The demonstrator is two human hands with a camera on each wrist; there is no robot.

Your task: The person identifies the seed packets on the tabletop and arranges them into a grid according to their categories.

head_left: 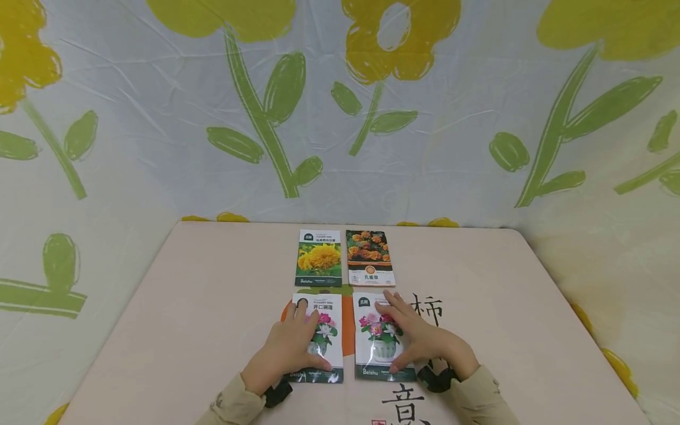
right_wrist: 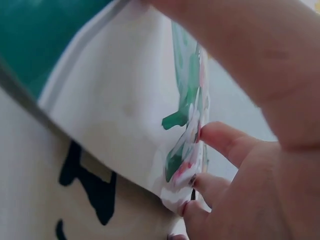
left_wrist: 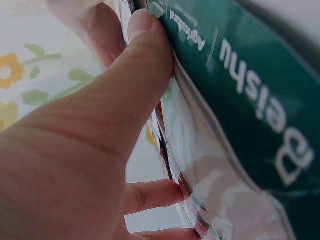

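Observation:
Two seed packets with pink flowers in a white pot lie side by side on the table. My left hand (head_left: 289,345) rests on the left packet (head_left: 330,345), covering its left part, with the thumb near the lower right corner. The right hand (head_left: 422,337) lies over the right edge of the right packet (head_left: 374,352), fingertips near its top and thumb near its bottom. In the left wrist view the thumb (left_wrist: 145,55) presses the green "Beishu" strip (left_wrist: 250,85). In the right wrist view fingertips (right_wrist: 215,135) touch the packet's printed face (right_wrist: 120,95).
Behind them lie a yellow-flower packet (head_left: 319,260) and an orange-flower packet (head_left: 370,257). The pink table covering (head_left: 223,283) bears black characters (head_left: 427,308) at the right. A flower-printed cloth (head_left: 425,171) hangs behind and at both sides.

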